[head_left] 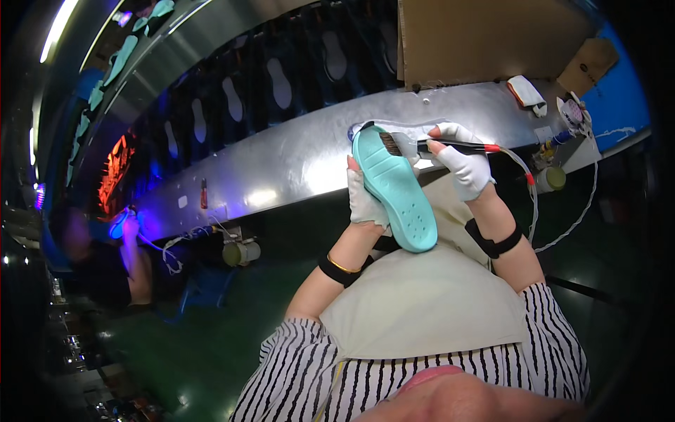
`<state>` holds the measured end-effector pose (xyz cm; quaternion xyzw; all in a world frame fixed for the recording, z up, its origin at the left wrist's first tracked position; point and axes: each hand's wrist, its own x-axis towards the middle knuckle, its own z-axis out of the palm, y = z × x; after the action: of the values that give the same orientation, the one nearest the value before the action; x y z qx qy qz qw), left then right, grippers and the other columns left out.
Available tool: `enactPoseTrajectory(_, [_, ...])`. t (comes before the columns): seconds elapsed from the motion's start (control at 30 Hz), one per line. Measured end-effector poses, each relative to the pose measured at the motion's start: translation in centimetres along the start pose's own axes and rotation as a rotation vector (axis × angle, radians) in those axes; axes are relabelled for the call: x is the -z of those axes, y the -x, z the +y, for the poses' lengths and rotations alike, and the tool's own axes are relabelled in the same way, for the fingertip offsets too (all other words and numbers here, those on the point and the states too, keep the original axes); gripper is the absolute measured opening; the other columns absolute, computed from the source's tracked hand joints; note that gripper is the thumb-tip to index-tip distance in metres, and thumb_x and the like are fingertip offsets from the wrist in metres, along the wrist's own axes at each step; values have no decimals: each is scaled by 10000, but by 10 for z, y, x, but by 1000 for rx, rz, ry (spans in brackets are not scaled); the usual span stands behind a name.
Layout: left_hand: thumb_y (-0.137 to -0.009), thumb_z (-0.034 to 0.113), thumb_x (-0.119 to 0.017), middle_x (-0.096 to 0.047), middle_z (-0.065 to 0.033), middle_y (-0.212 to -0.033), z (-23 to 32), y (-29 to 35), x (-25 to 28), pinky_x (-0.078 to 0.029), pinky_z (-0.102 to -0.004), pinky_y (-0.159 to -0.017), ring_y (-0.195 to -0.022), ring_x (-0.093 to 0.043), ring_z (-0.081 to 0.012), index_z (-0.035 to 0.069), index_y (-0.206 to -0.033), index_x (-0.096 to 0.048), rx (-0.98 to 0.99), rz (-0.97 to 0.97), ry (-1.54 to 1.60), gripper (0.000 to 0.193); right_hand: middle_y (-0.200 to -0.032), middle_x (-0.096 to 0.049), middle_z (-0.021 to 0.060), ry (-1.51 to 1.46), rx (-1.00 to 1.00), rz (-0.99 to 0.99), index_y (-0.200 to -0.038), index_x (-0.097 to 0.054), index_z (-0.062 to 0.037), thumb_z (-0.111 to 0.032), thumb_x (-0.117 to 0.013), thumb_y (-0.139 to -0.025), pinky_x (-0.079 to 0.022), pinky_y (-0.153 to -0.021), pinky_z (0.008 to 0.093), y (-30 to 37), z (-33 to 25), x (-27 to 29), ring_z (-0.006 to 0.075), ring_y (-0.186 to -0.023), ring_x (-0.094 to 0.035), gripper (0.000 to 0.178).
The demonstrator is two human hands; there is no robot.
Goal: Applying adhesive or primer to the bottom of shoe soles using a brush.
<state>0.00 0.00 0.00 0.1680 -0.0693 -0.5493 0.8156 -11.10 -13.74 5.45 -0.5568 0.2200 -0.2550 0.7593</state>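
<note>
A turquoise foam shoe sole (397, 193), with small holes at its near end and grooves across its far half, is tilted up in front of my apron. My left hand (365, 200) is closed round its left edge, in a white glove that leaves the fingertips bare. In my similarly gloved right hand (464, 163) is a flat brush (406, 145) with a dark handle and tubes trailing from it. The dark bristles lie against the sole's far right part. Fingers and thumb pinch the brush handle from both sides.
A long metal bench (288, 155) runs beyond my hands, with sole-shaped plates (279, 83) behind it. A cardboard sheet (492, 39) stands at the back right. White tubes (594, 190) hang at right. Another person (105, 260) works at far left near an orange glow.
</note>
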Motion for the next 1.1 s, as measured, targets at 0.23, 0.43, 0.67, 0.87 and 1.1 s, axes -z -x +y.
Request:
enactPoseTrajectory(0.23, [-889,670,-359,-598,-127,-1148,-13,6,1,-505,-379,-891,-1012,-603,-240,111,-1284,-476,-107,65,32,694,-935,-640,46,87,125,49,-1012,-605,-13,-45,-692,-814,-507,-703,231,-2,17,-12,109,-829,-619,219])
enactPoseTrajectory(0.43, [-907,616,-368,-569,-118,-1205,-23,6,-3,-453,-391,-960,-1099,-556,-257,97,-1266,-493,-203,149,-226,644,-958,-640,39,141,244,34,-1036,-601,-23,-11,-667,-832,-494,-782,239,6,26,-28,95,-849,-612,215])
enactPoseTrajectory(0.67, [-906,565,-408,-544,-101,-1258,-10,5,7,-423,-389,-994,-1140,-530,-255,89,-1259,-511,-135,100,6,602,-1009,-641,43,77,224,-69,-1030,-592,-25,10,-653,-823,-486,-864,254,12,23,-31,101,-949,-598,218])
enactPoseTrajectory(0.87, [-906,536,-420,-603,-66,-1117,-8,1,14,-462,-364,-929,-1019,-581,-219,89,-1166,-560,-198,237,-145,535,-886,-654,100,663,726,-119,-973,-654,-61,-88,-704,-763,-500,-741,290,10,19,-32,231,-822,-648,217])
enactPoseTrajectory(1.1, [-901,595,-359,-600,-158,-1145,17,4,16,-519,-406,-858,-1003,-607,-294,80,-1238,-509,-29,-29,9,633,-894,-653,84,598,651,-232,-972,-637,-58,-57,-708,-737,-507,-746,286,16,22,-34,204,-797,-647,245])
